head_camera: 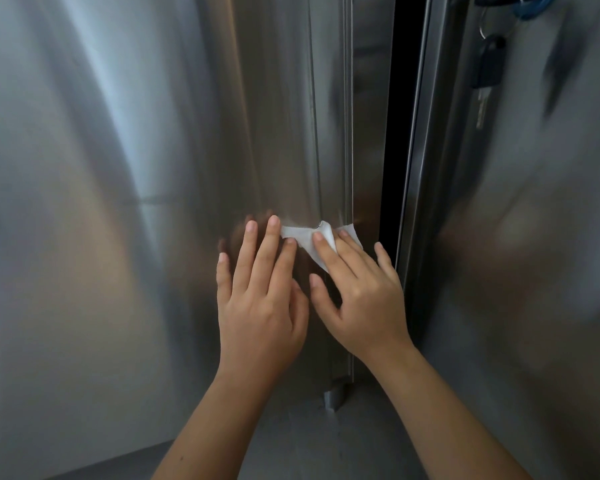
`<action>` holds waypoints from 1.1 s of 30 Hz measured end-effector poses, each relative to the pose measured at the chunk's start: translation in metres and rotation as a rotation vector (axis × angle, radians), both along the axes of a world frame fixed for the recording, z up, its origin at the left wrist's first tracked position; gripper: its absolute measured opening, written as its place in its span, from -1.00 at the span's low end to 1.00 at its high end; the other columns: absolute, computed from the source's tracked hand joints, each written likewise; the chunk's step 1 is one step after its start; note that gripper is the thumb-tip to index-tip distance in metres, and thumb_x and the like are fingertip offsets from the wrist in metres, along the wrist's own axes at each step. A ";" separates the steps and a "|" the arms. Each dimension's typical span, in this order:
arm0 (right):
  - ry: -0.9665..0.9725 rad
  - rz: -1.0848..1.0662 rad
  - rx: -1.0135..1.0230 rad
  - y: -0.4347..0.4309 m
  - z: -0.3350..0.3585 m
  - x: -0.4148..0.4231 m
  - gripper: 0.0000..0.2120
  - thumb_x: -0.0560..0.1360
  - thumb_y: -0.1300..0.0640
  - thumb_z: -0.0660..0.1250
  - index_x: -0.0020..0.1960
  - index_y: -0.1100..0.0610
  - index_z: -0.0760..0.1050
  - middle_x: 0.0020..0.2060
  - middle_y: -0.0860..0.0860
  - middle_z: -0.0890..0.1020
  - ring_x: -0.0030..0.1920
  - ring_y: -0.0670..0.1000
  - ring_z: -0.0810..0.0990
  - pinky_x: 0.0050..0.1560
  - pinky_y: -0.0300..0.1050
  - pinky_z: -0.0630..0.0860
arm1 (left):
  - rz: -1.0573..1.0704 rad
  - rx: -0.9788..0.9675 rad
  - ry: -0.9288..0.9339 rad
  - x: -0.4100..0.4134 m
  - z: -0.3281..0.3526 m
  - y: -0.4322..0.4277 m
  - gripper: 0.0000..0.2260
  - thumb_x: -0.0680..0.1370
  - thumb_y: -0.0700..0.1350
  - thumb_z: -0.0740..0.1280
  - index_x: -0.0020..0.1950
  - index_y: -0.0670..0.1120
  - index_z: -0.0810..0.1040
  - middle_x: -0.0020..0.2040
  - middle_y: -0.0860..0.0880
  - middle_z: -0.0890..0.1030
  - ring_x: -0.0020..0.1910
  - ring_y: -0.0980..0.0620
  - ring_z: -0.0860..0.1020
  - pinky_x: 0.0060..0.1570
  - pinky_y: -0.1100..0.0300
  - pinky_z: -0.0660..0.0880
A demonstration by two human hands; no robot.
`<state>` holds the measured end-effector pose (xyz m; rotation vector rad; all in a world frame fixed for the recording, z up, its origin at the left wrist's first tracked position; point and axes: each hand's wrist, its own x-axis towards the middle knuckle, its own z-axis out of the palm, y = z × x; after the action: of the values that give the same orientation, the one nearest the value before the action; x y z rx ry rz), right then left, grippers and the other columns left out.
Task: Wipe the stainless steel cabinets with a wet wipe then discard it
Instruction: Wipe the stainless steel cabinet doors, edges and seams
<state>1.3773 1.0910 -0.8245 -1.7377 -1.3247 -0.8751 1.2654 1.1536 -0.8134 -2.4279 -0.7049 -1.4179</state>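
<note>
**Wet wipe pressed flat at the door edge**

Surroundings: left cabinet door (118,202), brushed stainless steel, filling most of the view, with smeared reflections across it. Vertical edge trim (349,133) down its right side. Past the trim a dark gap (392,133), then the right cabinet door (534,254). Top right, on that door: black key (489,62) hanging from a metal ring, blue loop (530,6) above it, cut off by the frame. At the foot of the trim, a small metal fitting (336,398), kind not clear.

Hands: wet wipe (309,237), white, bunched into a crumpled band, lying against the left cabinet door low down, its right end reaching the trim. Right hand (361,299) over it, fingers straight and spread, pressing it to the steel, with no curl and no pinch. Left hand (260,296) just beside, thumbs close together, fingers straight and flat on the door, index fingertip on the wipe's left end. Bare forearms up from the bottom edge.
</note>
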 end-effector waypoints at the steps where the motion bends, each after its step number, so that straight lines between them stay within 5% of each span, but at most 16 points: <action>1: -0.008 -0.001 0.005 -0.001 0.001 0.000 -0.58 0.52 0.01 0.13 0.26 0.20 0.50 0.17 0.12 0.59 0.22 0.09 0.54 0.24 0.18 0.36 | -0.008 -0.008 -0.005 -0.001 0.002 0.000 -0.63 0.50 -0.15 0.12 0.22 -0.21 0.54 0.36 -0.16 0.42 0.39 -0.16 0.31 0.31 -0.14 0.20; 5: -0.057 -0.011 0.041 -0.005 0.006 0.002 -0.62 0.51 0.03 0.16 0.17 0.23 0.57 0.06 0.12 0.64 0.10 0.08 0.61 0.20 0.13 0.41 | -0.043 0.018 -0.022 -0.003 0.007 -0.001 -0.66 0.50 -0.14 0.15 0.17 -0.21 0.58 0.30 -0.15 0.49 0.30 -0.14 0.44 0.17 -0.04 0.38; 12: -0.126 -0.022 0.074 -0.014 0.013 0.006 -0.67 0.50 0.06 0.20 0.02 0.25 0.63 -0.12 0.11 0.68 -0.10 0.09 0.65 0.06 0.11 0.51 | -0.056 0.073 -0.076 -0.005 0.014 -0.002 -0.70 0.48 -0.14 0.20 0.09 -0.20 0.62 0.19 -0.12 0.58 0.13 -0.13 0.56 0.03 0.06 0.38; 22: -0.068 -0.016 0.018 -0.015 0.012 -0.017 -0.72 0.50 0.09 0.23 -0.06 0.25 0.64 -0.16 0.12 0.68 -0.12 0.11 0.65 0.09 0.06 0.45 | -0.047 0.054 -0.048 -0.028 0.009 -0.009 -0.74 0.48 -0.17 0.22 0.04 -0.17 0.65 0.17 -0.09 0.59 0.10 -0.09 0.57 -0.03 0.05 0.34; 28: 0.068 -0.011 -0.061 -0.005 0.056 -0.038 -0.70 0.51 0.08 0.23 -0.09 0.26 0.64 -0.30 0.10 0.65 -0.28 0.14 0.60 -0.16 0.06 0.51 | 0.130 -0.179 -0.030 -0.052 0.045 -0.009 -0.72 0.46 -0.19 0.23 0.09 -0.17 0.62 0.18 -0.08 0.59 0.13 -0.09 0.51 -0.02 0.04 0.34; 33: 0.148 -0.047 -0.156 -0.009 0.105 -0.056 -0.71 0.49 0.09 0.24 -0.07 0.26 0.64 -0.31 0.10 0.64 -0.29 0.16 0.59 -0.15 0.09 0.53 | 0.116 -0.279 0.048 -0.072 0.102 -0.008 -0.72 0.44 -0.22 0.23 0.08 -0.20 0.62 0.13 -0.09 0.61 0.06 -0.13 0.57 -0.07 0.06 0.34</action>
<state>1.3214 1.0821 -0.7190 -1.9215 -1.2870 -0.6686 1.1936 1.1457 -0.7116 -2.5648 -1.0772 -1.2867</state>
